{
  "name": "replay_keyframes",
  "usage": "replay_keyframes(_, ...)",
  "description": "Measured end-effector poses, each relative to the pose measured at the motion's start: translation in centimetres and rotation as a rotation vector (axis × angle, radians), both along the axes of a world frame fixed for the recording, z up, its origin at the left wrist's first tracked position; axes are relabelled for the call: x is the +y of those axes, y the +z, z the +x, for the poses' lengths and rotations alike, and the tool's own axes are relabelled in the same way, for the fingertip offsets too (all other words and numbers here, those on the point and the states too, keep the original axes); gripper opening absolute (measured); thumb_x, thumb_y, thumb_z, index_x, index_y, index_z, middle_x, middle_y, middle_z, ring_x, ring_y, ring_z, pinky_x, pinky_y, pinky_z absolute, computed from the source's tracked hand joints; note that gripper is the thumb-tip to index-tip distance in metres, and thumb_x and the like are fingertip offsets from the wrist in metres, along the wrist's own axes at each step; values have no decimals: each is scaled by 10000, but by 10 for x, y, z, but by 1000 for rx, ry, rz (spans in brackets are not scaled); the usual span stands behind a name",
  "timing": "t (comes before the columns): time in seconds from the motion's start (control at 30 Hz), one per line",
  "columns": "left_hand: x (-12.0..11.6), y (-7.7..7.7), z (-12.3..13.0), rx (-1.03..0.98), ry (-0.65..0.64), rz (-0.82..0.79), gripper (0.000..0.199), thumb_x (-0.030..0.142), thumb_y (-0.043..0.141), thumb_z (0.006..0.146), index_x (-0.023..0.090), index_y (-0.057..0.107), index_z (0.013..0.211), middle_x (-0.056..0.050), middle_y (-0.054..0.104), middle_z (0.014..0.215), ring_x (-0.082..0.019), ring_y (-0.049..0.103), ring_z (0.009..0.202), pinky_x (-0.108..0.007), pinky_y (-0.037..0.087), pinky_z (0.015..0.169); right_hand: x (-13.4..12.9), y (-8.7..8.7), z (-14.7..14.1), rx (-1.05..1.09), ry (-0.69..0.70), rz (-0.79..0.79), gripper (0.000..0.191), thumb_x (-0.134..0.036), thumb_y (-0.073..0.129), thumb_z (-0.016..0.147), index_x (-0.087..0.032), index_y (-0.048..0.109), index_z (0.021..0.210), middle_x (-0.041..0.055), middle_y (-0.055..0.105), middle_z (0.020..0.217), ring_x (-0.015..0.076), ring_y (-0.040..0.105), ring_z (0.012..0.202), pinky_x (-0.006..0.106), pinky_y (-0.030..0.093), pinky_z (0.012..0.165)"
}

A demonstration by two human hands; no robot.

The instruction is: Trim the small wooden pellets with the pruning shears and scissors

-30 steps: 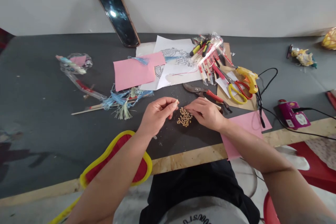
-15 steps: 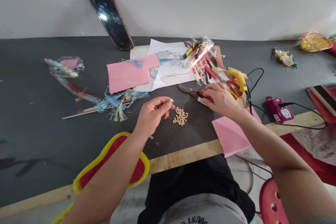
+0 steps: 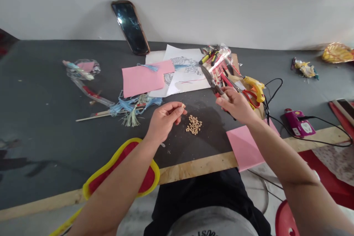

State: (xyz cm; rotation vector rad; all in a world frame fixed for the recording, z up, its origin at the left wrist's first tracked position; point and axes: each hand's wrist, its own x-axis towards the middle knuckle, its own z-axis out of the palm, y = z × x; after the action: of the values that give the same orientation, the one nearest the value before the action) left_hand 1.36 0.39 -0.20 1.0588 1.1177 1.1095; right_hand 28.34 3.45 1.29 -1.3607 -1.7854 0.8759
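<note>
My left hand (image 3: 166,121) hangs above the dark table mat, its thumb and forefinger pinched on a tiny tan bead (image 3: 182,105). Just to its right lies a small heap of similar tan beads (image 3: 194,124), touched by neither hand. My right hand (image 3: 236,106) grips red-handled pruning shears (image 3: 210,81) and holds them up off the mat, with the metal jaws pointing away from me. The fingers hide most of the handles. A pink paper sheet (image 3: 243,147) lies below my right wrist.
Beyond the hands are a pink sheet (image 3: 142,80), a white dragon drawing (image 3: 188,75), blue tassels (image 3: 132,108), bagged sticks (image 3: 218,62), scissors (image 3: 249,97) and a yellow glue gun (image 3: 256,87). Its cable runs to a purple socket (image 3: 298,125). The table's wooden edge (image 3: 196,167) lies near my lap.
My right hand has taken hold of the shears and lifted them off the mat, jaws swinging upward. My left hand still pinches the bead, and the view has shifted slightly.
</note>
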Motion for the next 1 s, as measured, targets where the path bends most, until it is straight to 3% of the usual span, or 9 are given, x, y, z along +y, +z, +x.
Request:
replay_keyframes(0.07,0,-1,0,-26,13,-13,273,392,809,769,166,742,906,-41,734,759,-73,500,503,-217,433,491,-3,5,-5,233,63,-182,359,-547,742,841,-222,590,858,40,677,833,207,699,820,291,559,575)
replay_keyframes(0.13,0,-2,-1,-44,15,-23,276,396,811,772,167,742,910,-40,732,763,-71,502,504,-215,432,490,-8,7,-11,432,147,-290,358,-522,777,818,-226,581,864,51,701,924,203,716,808,298,583,573)
replay_keyframes(0.2,0,-3,-3,-48,13,-29,273,399,810,781,170,744,914,-38,730,764,-67,500,500,-212,426,485,-14,6,-15,548,231,-318,300,-468,767,839,-228,594,891,81,705,1116,212,732,855,327,615,609)
replay_keyframes(0.3,1,-2,-4,-58,11,-36,273,409,812,790,171,746,905,-34,724,757,-63,497,494,-208,424,481,-20,3,-13,584,290,-257,257,-407,717,881,-259,639,1076,103,627,1368,230,738,932,383,644,688)
replay_keyframes(0.43,1,1,-2,-93,37,-46,292,415,842,762,167,745,880,-30,716,740,-61,499,491,-205,430,476,-21,3,-4,347,218,-18,325,-304,650,918,-288,631,1242,98,581,1419,247,703,1058,430,632,827)
replay_keyframes(0.53,1,1,-1,-105,44,-53,303,418,859,745,165,748,869,-30,716,731,-61,500,484,-204,430,468,-18,0,-2,-40,118,286,295,-192,600,901,-237,658,1187,131,585,1353,285,628,1196,485,564,983)
replay_keyframes(0.6,1,0,-1,-103,57,-51,301,416,863,741,166,751,865,-28,714,724,-60,500,481,-199,427,462,-18,-5,-5,-293,136,404,286,-128,573,862,-202,669,1121,168,542,1394,320,583,1247,519,528,1024)
replay_keyframes(0.73,2,-2,-1,-102,80,-27,273,393,855,757,170,749,872,-20,715,728,-54,510,487,-186,431,468,-22,-16,-14,-561,230,446,359,-56,539,784,-164,662,1103,213,462,1472,362,554,1247,534,523,981)
replay_keyframes(1.0,0,-6,-2,-34,70,34,239,391,806,822,178,746,911,-21,728,749,-62,526,504,-189,451,486,-30,-14,-21,-752,197,426,415,-85,560,783,-182,645,1178,204,363,1577,366,533,1210,534,466,938)
